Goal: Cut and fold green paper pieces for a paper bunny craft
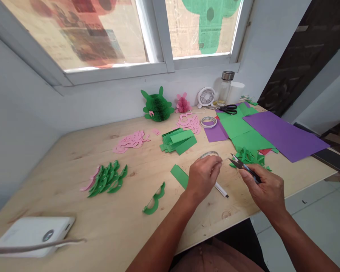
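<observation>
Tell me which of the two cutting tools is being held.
The small snips, gripped in the right hand, tips toward the left hand; the black-handled scissors lie unheld near the fan.

Two cutting tools are out: one pair of snips (245,167) and one pair of scissors (232,109). There are two folded paper figures, one green figure (158,104) and one pink figure (183,103), plus two heaps of pink cutouts (132,141). One bundle of green strips (184,136), one separate green strip (179,175), one lone scalloped piece (154,205) and one heap of green scraps (248,158) can be counted; the clustered scalloped pieces (102,181) overlap too much. Tape rolls (208,126) number two. Marker (221,190), fan (206,97), bottle (223,90) and white device (31,232): one each.
</observation>
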Motion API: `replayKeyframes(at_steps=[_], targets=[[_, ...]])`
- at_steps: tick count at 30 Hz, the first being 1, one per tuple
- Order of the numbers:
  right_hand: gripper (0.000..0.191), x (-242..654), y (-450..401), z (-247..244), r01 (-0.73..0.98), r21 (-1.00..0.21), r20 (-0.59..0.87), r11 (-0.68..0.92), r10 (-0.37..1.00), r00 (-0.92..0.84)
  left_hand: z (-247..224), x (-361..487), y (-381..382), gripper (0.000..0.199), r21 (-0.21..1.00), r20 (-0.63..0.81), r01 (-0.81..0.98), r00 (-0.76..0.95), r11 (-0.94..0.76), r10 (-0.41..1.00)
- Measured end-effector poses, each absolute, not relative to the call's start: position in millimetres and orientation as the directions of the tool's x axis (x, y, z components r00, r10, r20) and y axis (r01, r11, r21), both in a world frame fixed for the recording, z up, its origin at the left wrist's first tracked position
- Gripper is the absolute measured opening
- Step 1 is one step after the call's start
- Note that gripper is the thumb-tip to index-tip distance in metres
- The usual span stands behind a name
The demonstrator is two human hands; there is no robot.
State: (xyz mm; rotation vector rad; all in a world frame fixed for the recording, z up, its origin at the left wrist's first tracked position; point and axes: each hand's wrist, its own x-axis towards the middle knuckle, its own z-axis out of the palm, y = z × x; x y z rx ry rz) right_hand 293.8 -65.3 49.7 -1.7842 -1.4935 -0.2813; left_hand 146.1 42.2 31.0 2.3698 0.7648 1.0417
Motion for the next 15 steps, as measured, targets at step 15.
replayKeyframes(at_steps=[15], targets=[[0.040,304,-86,44,0.896,-0.435,0.576,-0.092,0.736,0.355,11,190,44,0.012,0.162,0.332,0.591,0.721,-0.790,0.608]])
